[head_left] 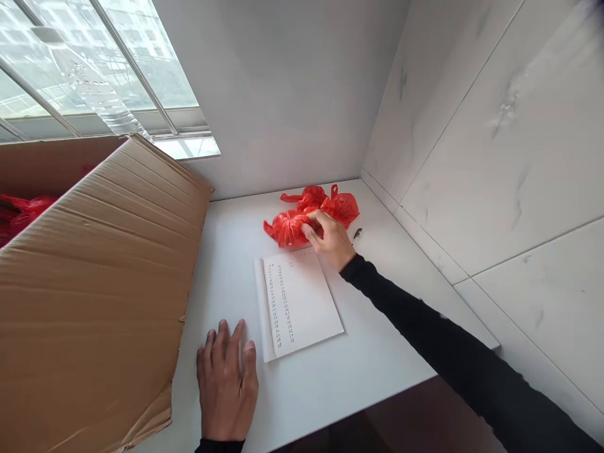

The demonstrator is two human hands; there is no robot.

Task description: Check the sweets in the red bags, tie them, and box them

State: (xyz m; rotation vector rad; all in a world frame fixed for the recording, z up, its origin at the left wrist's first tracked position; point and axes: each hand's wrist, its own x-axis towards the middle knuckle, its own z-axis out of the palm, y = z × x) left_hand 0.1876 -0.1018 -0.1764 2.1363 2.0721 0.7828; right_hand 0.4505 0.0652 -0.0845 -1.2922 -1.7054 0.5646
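Note:
My right hand (331, 240) pinches a knotted red plastic bag (289, 229) just beyond the top edge of a notebook. Touching it or close behind are other red plastic bags (346, 207), bunched together near the wall; what they contain cannot be seen. The open notebook (311, 302) shows columns of handwritten numbers on its page. My left hand (228, 380) rests palm down on the white table (302, 393), fingers stretched out, to the left of the notebook. Beside my right wrist lies a small black object (357, 233), partly hidden.
A large cardboard box (104, 283) takes up the left side, with more red plastic bags (31, 214) inside. Behind it a clear bottle (97, 88) stands tilted in view by the barred window. A grey wall (292, 94) and a marbled tile wall (519, 157) bound the table.

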